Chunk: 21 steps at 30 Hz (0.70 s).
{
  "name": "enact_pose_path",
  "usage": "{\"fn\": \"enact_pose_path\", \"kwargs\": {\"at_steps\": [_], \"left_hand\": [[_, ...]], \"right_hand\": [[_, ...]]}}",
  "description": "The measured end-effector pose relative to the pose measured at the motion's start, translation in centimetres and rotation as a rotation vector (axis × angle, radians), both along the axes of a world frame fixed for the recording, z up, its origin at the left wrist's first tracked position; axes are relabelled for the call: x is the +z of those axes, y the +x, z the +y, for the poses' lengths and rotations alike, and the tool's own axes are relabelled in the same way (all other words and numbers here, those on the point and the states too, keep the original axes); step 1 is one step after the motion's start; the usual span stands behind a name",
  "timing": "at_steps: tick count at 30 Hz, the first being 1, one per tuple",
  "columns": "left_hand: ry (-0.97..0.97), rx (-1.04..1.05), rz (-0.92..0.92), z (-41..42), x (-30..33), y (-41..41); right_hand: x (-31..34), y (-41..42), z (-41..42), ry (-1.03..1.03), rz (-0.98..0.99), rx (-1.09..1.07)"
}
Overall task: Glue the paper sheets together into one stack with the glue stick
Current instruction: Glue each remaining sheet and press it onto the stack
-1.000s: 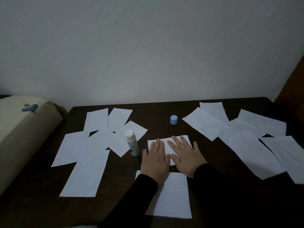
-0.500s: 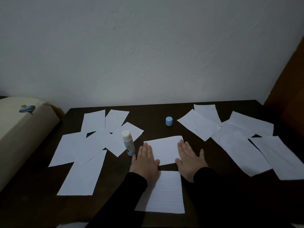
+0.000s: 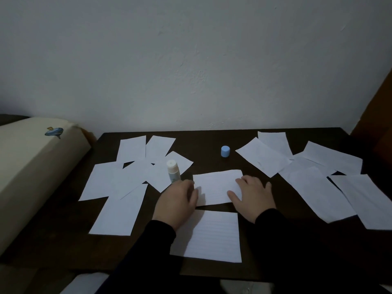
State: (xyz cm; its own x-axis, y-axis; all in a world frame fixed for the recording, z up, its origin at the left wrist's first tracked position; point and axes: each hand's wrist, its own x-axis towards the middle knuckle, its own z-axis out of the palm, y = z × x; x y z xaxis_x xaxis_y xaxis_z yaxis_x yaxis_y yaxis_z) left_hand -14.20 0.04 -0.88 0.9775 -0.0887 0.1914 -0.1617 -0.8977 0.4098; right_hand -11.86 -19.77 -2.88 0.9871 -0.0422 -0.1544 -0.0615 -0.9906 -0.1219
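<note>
The left hand point(image 3: 177, 199) reaches, fingers loosely curled, toward the uncapped glue stick point(image 3: 173, 171). The right hand point(image 3: 251, 193) rests flat on the small lined sheet point(image 3: 216, 186). It is best to keep that sheet pinned and grip the stick low.

A dark brown wooden counter point(image 3: 212, 143) fills the lower frame. Behind it rises a plain white textured wall point(image 3: 191, 60) — and at left lies a cream cushion point(image 3: 31, 166) bearing a small blue spinning-top print point(image 3: 54, 131).

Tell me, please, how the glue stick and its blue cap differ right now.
The glue stick is white, tall and stands beside the left hand; the cap is blue, short and sits apart, farther back. The stick is on the edge of a sheet; the cap is on bare table. Both are upright.
</note>
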Motion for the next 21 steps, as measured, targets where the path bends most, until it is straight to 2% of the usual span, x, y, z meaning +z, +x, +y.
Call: {"fn": "enact_pose_path", "kwargs": {"at_steps": [3,6,8,12,17,21], "left_hand": [[-0.049,0.191,0.061,1.3,0.2,0.2],[-0.085,0.360,0.157,2.3,-0.6,1.0],[-0.179,0.432,0.199,2.8,-1.1,1.6],[-0.408,0.416,0.179,2.8,-1.5,2.4],[-0.472,0.325,0.153,2.3,-1.1,2.8],[-0.512,0.349,0.174,2.0,-0.9,3.1]], "right_hand": [[0.2,1.0,-0.4,0.077,-0.087,0.032],[-0.1,2.0,-0.8,0.123,-0.074,0.071],[-0.4,2.5,-1.1,0.099,-0.032,0.076],[-0.9,2.8,-1.2,0.037,0.032,0.097],[-0.7,3.1,-0.8,0.040,0.013,0.061],[-0.6,3.2,-0.8,0.065,-0.024,0.043]]}}
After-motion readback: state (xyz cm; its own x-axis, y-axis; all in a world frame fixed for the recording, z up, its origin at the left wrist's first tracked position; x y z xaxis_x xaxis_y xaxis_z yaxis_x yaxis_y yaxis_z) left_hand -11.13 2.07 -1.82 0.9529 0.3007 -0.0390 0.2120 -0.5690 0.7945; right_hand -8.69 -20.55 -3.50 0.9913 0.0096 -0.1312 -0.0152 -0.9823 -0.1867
